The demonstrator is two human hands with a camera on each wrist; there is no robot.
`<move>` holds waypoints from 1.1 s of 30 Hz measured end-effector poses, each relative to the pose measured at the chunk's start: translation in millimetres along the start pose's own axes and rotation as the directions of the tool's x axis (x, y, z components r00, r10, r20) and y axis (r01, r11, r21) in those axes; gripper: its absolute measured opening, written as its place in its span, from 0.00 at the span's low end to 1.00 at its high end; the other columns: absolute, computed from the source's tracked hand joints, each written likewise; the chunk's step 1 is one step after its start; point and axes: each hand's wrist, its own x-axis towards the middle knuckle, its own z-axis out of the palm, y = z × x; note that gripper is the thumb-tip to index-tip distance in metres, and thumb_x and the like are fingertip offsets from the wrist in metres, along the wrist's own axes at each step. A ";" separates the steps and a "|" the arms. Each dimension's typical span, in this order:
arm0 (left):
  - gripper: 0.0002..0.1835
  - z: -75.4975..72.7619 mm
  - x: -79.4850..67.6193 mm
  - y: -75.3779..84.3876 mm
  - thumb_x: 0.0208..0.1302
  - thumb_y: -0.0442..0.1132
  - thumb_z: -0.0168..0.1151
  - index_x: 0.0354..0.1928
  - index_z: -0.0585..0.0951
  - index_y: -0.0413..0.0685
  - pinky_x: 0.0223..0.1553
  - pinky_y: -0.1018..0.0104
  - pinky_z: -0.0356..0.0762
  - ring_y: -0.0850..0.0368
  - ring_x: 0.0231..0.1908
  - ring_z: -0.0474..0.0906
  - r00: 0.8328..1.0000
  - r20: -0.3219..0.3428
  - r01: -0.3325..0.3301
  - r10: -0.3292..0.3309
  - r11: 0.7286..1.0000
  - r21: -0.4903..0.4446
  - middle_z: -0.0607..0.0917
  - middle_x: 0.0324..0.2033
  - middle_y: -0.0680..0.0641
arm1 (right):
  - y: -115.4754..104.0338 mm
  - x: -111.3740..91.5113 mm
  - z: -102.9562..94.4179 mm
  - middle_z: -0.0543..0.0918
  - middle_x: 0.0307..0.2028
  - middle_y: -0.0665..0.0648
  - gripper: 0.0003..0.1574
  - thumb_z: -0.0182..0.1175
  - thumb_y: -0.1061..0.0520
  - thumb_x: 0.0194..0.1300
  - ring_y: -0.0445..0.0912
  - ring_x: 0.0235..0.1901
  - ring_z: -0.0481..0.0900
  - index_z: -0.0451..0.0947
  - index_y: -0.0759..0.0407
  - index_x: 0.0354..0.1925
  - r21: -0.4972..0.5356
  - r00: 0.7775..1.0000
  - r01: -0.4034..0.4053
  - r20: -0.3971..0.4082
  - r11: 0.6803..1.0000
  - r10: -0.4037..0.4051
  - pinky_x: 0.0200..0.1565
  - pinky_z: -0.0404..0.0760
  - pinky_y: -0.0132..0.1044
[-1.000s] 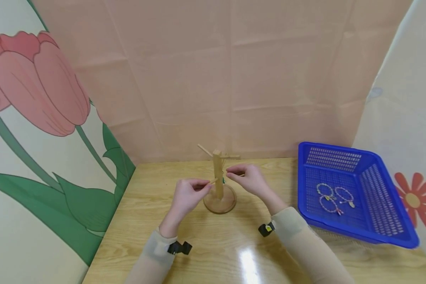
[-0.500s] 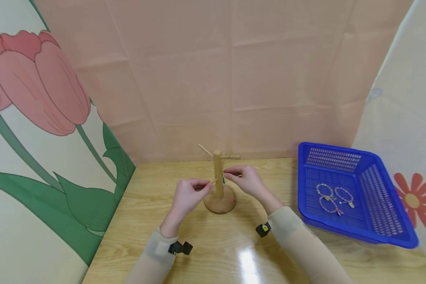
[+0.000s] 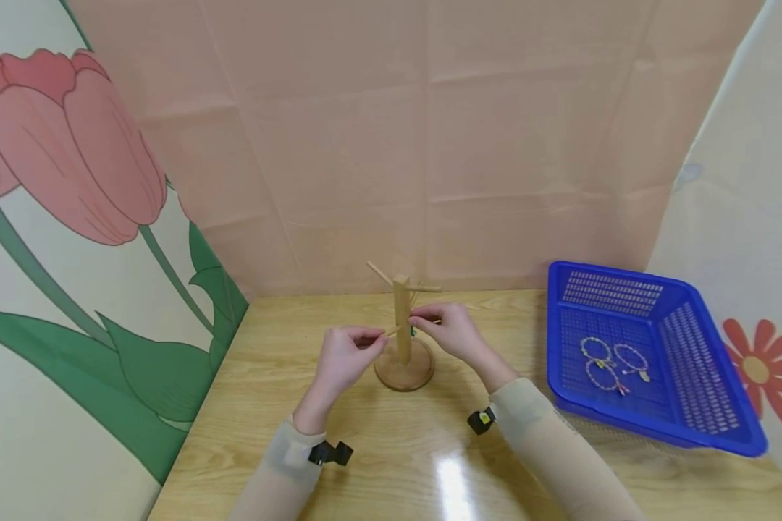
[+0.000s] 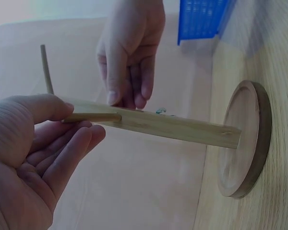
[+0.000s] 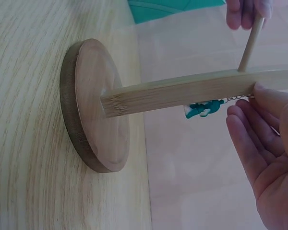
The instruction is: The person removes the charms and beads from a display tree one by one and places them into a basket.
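Observation:
A wooden peg stand point(image 3: 402, 318) with a round base stands on the table between both hands. My left hand point(image 3: 348, 354) pinches the end of its near-side peg point(image 4: 93, 117) between thumb and fingers. On the other side, my right hand point(image 3: 452, 329) is right at the post, thumb tip against it in the right wrist view. A keychain with a teal charm point(image 5: 204, 109) hangs behind the post. Its thin chain point(image 5: 237, 97) runs up to the right thumb and fingers, which pinch its upper end, mostly hidden by the hand.
A blue plastic basket point(image 3: 717, 376) stands on the right of the table, with several beaded bracelets point(image 3: 645, 375) inside. Two upper pegs point(image 3: 423, 288) stick out from the post top. A pink cloth point(image 3: 339, 145) hangs behind, and a flower-printed sheet point(image 3: 72, 181) stands at left.
My right hand has moved slightly left, closer up to the post. The left hand keeps its hold on the peg, and the stand's top has tipped very slightly right.

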 end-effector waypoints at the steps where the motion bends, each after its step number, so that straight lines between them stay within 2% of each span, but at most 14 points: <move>1: 0.07 0.0 0.0 0.0 0.64 0.38 0.70 0.40 0.90 0.42 0.32 0.69 0.87 0.63 0.31 0.86 1.000 0.000 -0.002 0.002 1.000 0.001 0.90 0.33 0.52 | 0.2 -0.1 0.2 0.88 0.41 0.44 0.15 0.64 0.41 0.67 0.38 0.38 0.85 0.88 0.46 0.45 0.001 1.000 0.000 -0.002 1.000 0.000 0.40 0.87 0.38; 7: 0.09 -0.4 -0.7 0.3 0.64 0.38 0.70 0.40 0.89 0.39 0.32 0.69 0.87 0.62 0.31 0.86 1.000 -0.003 -0.012 0.012 1.000 -0.006 0.90 0.33 0.51 | 1.2 -0.7 1.0 0.88 0.40 0.43 0.13 0.64 0.42 0.68 0.38 0.37 0.85 0.88 0.45 0.44 0.015 1.000 -0.006 -0.002 1.000 0.006 0.39 0.87 0.38; 17: 0.08 -0.3 -0.3 0.8 0.64 0.38 0.70 0.40 0.89 0.40 0.33 0.69 0.87 0.63 0.32 0.86 1.000 -0.004 -0.010 0.010 1.000 -0.008 0.90 0.33 0.51 | 2.2 -0.6 1.0 0.88 0.39 0.43 0.12 0.64 0.44 0.68 0.38 0.37 0.85 0.88 0.45 0.43 0.032 1.000 0.002 -0.017 0.999 -0.001 0.38 0.87 0.37; 33: 0.10 -0.4 -0.2 1.1 0.64 0.38 0.70 0.41 0.89 0.38 0.33 0.70 0.86 0.63 0.32 0.86 1.000 -0.005 -0.010 0.010 1.000 -0.002 0.90 0.33 0.50 | 1.6 -1.1 0.8 0.88 0.40 0.44 0.12 0.64 0.45 0.69 0.38 0.36 0.85 0.88 0.46 0.44 0.009 0.999 0.016 -0.046 1.000 -0.015 0.37 0.87 0.37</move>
